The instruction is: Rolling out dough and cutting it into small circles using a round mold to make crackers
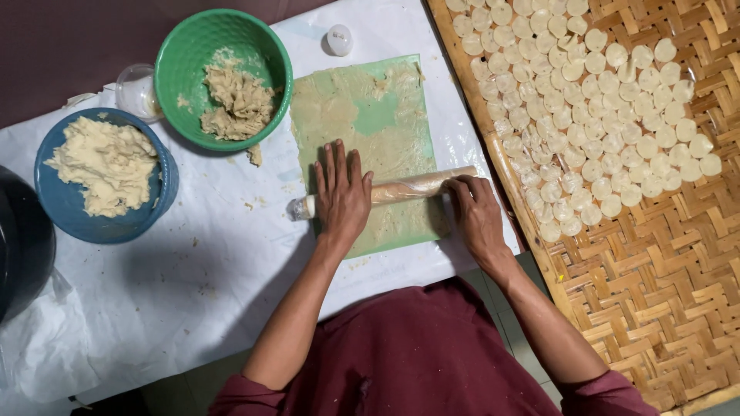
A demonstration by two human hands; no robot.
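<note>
A thin sheet of pale dough lies spread over a green mat (378,115) in the middle. Across it rests a plastic-wrapped rolling pin (408,186). My left hand (340,194) presses flat on the pin's left part, fingers apart and pointing away from me. My right hand (476,213) curls over the pin's right end. A green bowl (193,46) with dough scraps stands at the upper left of the mat. Left of it sits a blue bowl (158,196) full of pale dough.
A big woven bamboo tray (655,262) on the right carries many small round dough discs (593,100). White paper (193,285) covers the work surface. A small clear glass (137,90) stands between the bowls, a small white cap (338,38) lies behind the mat, and a dark pot (23,239) sits at the left edge.
</note>
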